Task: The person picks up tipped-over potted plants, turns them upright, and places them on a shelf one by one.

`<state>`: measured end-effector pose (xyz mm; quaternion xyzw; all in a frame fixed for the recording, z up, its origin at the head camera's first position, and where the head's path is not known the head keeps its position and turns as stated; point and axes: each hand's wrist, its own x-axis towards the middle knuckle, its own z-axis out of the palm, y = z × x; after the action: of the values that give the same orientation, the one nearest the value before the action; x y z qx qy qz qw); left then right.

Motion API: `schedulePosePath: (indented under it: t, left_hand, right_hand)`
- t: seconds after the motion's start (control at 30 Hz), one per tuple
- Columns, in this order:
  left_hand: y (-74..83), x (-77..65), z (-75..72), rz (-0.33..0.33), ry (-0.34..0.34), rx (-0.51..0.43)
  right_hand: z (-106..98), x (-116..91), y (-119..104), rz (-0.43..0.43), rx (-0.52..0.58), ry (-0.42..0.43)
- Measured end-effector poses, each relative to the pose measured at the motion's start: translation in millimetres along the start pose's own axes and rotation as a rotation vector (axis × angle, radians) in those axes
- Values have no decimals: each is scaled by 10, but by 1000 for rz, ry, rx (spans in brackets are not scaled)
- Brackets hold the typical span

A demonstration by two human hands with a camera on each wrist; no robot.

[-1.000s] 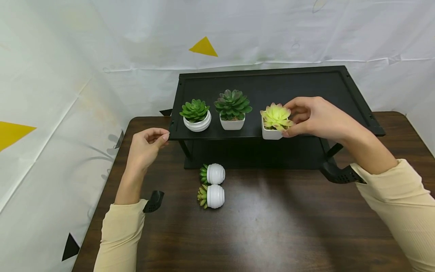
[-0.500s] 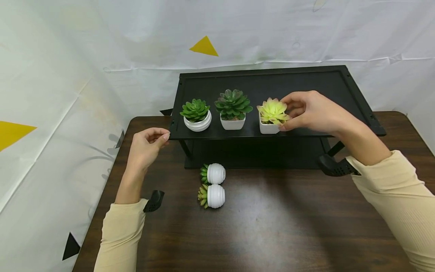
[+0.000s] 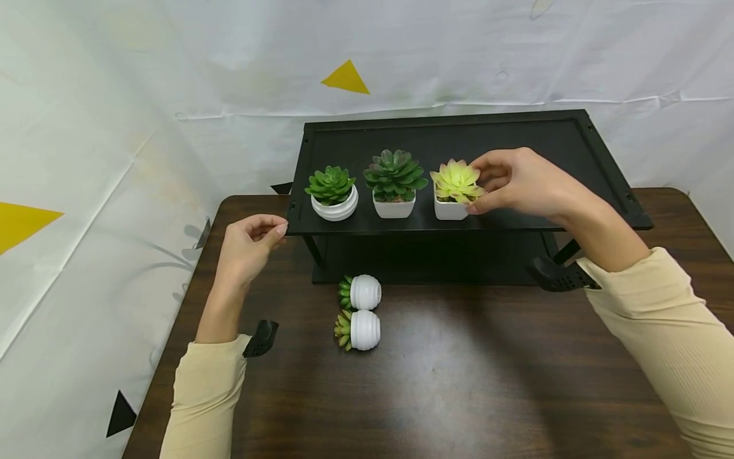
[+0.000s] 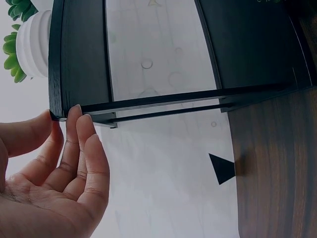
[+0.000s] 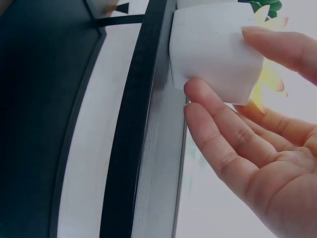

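Observation:
My right hand [image 3: 524, 182] pinches a yellow-green potted succulent [image 3: 455, 182] by its square white pot, at the front of the black shelf's [image 3: 355, 137] top board. In the right wrist view the thumb lies on one side of the white pot [image 5: 215, 52], with fingertips against another side; its base sits right at the board. A dark green succulent [image 3: 394, 177] in a square pot and a green one [image 3: 331, 188] in a round pot stand to its left. The left hand [image 3: 246, 245] pinches the shelf's front left corner, its thumb and fingertips meeting the black edge [image 4: 57, 94].
Two small succulents in round white pots [image 3: 366, 292] [image 3: 365, 330] lie on their sides on the dark wooden table [image 3: 459, 382], in front of the shelf. White sheeting [image 3: 229, 51] with yellow and black triangles hangs behind and to the left.
My right hand has moved the yellow-green succulent back from the shelf's front edge and slightly left, closer to the dark green one. The left hand has stayed at the corner.

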<state>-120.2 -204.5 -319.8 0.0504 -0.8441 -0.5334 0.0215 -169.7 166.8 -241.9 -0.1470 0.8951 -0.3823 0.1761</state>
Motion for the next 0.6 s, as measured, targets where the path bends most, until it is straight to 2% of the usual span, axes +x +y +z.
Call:
schedulePosePath:
  t: [0.6]
  left_hand:
    - [-7,6,0,3,-5,-11]
  right_hand:
    - [-2,40,8,-4,1,6]
